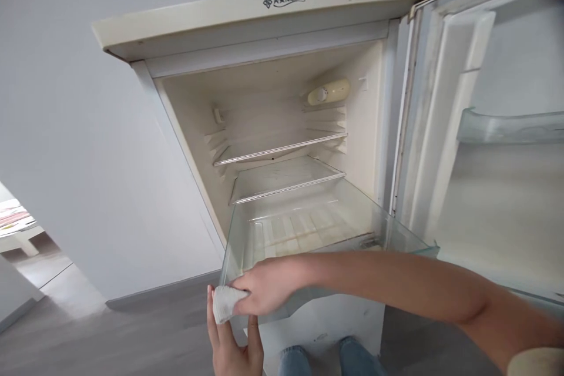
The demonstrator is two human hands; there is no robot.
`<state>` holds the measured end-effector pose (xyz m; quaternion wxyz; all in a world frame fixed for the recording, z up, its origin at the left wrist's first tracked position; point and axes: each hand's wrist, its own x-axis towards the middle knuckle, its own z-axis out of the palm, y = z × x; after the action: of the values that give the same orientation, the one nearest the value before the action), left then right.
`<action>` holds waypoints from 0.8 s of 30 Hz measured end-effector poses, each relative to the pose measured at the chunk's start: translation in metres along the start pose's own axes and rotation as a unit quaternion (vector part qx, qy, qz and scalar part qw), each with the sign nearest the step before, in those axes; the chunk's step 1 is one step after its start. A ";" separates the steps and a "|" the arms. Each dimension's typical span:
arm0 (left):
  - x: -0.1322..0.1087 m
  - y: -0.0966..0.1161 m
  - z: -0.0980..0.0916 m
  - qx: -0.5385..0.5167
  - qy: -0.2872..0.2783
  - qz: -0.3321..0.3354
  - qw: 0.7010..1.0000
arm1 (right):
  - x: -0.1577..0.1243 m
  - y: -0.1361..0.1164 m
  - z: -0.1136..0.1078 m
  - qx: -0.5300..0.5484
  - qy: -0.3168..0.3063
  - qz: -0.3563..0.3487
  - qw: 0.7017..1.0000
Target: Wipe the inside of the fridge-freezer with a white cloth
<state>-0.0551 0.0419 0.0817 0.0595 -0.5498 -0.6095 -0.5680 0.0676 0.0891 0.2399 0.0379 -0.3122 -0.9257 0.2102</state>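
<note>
My right hand [268, 288] reaches across from the right and presses a folded white cloth [227, 304] to the front left corner of the clear fridge drawer [335, 220]. The drawer is pulled out of the fridge and has brownish stains on its ribbed bottom. Below that corner, my left hand [237, 349] points upward, its fingers along the drawer's side and its thumb at the front, steadying the corner. The cloth and my right hand cover part of my left fingertips.
Two glass shelves [282, 145] sit inside the fridge [282, 59] above the drawer. The fridge door [497, 188] stands open on the right, with a clear door rack [511, 127]. My legs [295, 361] are close below the drawer. A white wall [79, 129] lies left.
</note>
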 end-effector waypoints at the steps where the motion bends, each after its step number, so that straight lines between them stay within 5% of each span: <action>1: 0.000 0.000 0.000 0.001 0.001 -0.003 1.000 | -0.008 0.001 0.005 -0.016 -0.003 -0.002 1.000; 7: 0.002 0.005 -0.002 0.013 -0.010 -0.004 1.000 | -0.069 0.030 0.039 -0.063 0.159 0.009 0.985; 13: 0.002 0.010 -0.001 0.009 0.004 -0.029 1.000 | -0.147 0.074 0.060 -0.120 0.278 0.095 0.948; 19: 0.003 0.009 -0.001 0.009 0.011 -0.021 1.000 | -0.223 0.136 0.091 -0.290 0.452 0.141 0.832; 24: 0.002 0.006 0.003 -0.011 0.032 -0.005 0.999 | -0.231 0.147 0.122 -0.281 0.575 0.201 0.741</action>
<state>-0.0493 0.0441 0.0857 0.0705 -0.5289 -0.6036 -0.5924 0.3104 0.0126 0.0823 0.4309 -0.5492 -0.6607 -0.2760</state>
